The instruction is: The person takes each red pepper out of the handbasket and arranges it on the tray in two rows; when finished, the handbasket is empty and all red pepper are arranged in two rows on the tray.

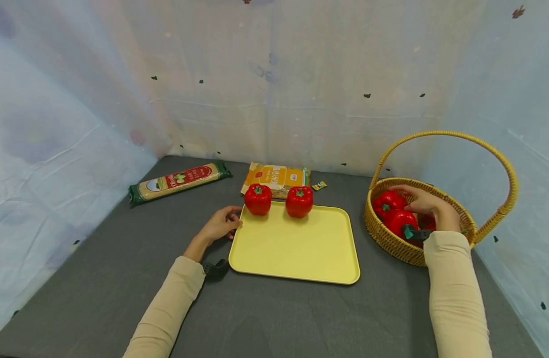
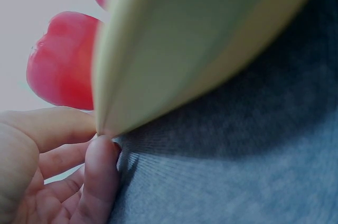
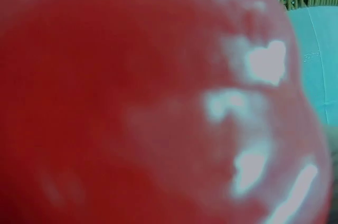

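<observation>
My left hand (image 1: 222,223) pinches the rim of a yellow tray (image 1: 297,248) near its far left corner; the left wrist view shows thumb and finger meeting at that rim. Two red bell peppers (image 1: 258,200) (image 1: 299,202) stand side by side along the tray's far edge. Inside a wicker basket (image 1: 393,250), my right hand (image 1: 428,205) has its fingers and thumb around a red bell pepper (image 1: 385,203). Another red bell pepper (image 1: 399,222) lies nearer, by the wrist. A glossy red pepper (image 3: 132,102) fills most of the right wrist view, hiding the fingers there.
The basket's tall arched handle (image 1: 507,169) rises at the right. Behind the tray lie an orange food packet (image 1: 274,178) and a small yellow sachet (image 1: 319,186). A long pasta packet (image 1: 180,182) lies at the back left of the dark grey table (image 1: 292,318).
</observation>
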Available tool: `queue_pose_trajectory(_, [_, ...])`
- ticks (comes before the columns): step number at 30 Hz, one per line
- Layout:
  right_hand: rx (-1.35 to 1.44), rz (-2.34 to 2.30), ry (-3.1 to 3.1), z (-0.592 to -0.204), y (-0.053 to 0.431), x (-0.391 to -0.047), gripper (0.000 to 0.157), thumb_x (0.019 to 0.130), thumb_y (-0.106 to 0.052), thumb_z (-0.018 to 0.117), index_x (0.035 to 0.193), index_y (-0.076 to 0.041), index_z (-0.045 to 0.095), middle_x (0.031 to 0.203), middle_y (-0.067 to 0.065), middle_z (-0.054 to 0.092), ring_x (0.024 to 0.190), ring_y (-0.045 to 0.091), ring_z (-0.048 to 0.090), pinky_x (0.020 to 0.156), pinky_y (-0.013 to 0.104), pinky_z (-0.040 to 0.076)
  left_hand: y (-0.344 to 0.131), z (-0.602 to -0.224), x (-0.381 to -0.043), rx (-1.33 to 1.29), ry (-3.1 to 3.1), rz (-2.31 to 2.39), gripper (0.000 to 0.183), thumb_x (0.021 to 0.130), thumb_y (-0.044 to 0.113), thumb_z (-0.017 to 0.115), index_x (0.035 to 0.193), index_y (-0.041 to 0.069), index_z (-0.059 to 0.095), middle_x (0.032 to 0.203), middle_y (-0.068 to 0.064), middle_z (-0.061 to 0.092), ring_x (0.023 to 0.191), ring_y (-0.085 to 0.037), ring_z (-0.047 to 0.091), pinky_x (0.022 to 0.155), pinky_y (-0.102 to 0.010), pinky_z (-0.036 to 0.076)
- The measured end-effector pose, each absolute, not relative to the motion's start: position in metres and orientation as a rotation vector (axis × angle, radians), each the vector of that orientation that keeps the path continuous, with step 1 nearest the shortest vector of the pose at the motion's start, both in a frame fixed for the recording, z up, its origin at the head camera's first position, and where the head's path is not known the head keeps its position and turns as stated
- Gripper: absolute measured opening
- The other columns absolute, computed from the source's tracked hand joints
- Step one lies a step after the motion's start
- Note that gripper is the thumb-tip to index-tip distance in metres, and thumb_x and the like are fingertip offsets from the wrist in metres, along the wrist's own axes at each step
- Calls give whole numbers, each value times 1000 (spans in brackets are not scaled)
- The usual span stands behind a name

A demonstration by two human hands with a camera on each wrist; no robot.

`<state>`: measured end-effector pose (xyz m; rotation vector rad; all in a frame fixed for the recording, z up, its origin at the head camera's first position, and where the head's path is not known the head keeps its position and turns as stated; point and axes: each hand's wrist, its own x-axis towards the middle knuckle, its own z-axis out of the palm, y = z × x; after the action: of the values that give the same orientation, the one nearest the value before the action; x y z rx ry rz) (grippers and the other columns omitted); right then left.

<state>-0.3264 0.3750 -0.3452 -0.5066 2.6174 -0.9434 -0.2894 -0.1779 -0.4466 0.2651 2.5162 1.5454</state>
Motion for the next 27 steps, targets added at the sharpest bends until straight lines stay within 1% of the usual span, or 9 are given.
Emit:
queue_pose_trajectory(3, [-458,-925,2633,-345,376,-327,65,82,9,56,140,6,26,134,36,30,115,49,36,76,35,48,-178,-445,-288,273,2518,1549,46,91,9,58,133,-2,43,90,-14,54,64,-18,53,51,-31,52])
queue_pose_trajectory(5, [-444,-904,2658,-346,377,-328,65,83,5,59,140,6,26,134,37,29,118,52,32,81,43,48,-177,-445,-288,274,2515,1552,46,91,9,58,133,-2,43,91,-14,55,64,-18,53,52,-31,52])
queue_pose_trajectory(8, [-438,-878,2693,-349,378,-328,66,85,-1,63,139,6,26,132,38,30,119,54,30,87,55,44,-177,-445,-287,278,2502,1555,46,91,9,58,134,-2,43,91,-14,55,64,-17,53,51,-29,52])
queue_pose_trajectory(10, [-434,-869,2712,-350,378,-327,67,85,-5,65,139,6,26,131,38,31,119,54,31,89,60,40,-177,-442,-285,287,2490,1562,47,92,8,58,134,-4,42,91,-16,55,64,-17,53,51,-29,52])
queue_pose_trajectory(14, [-407,-854,2740,-352,377,-326,67,86,-11,66,137,6,27,129,37,33,116,53,34,89,61,39,-173,-427,-276,295,2473,1559,47,92,4,56,134,-8,39,93,-22,54,66,-20,53,53,-33,53])
queue_pose_trajectory(17, [-384,-845,2761,-350,376,-323,67,86,-16,66,137,5,27,128,36,35,115,52,37,89,61,40,-175,-431,-278,308,2478,1565,48,92,6,57,134,-8,39,92,-20,54,66,-20,53,53,-33,53])
queue_pose_trajectory(21, [-321,-823,2824,-346,374,-317,71,86,-26,68,137,3,27,128,34,37,113,50,40,88,59,42,-179,-447,-287,319,2493,1575,48,91,9,59,134,-4,41,89,-13,54,64,-17,53,50,-29,52])
queue_pose_trajectory(24, [-246,-891,2818,-341,375,-314,78,86,-31,67,140,2,22,132,35,32,109,45,49,89,54,45,-179,-446,-287,302,2497,1566,46,91,9,58,133,-3,43,90,-13,54,65,-18,53,52,-30,52])
queue_pose_trajectory(27, [-204,-1056,2752,-337,377,-313,82,86,-33,67,142,2,17,135,38,25,97,36,61,84,45,51,-178,-445,-286,299,2502,1563,46,91,8,58,133,-3,43,90,-14,54,65,-18,53,52,-30,52])
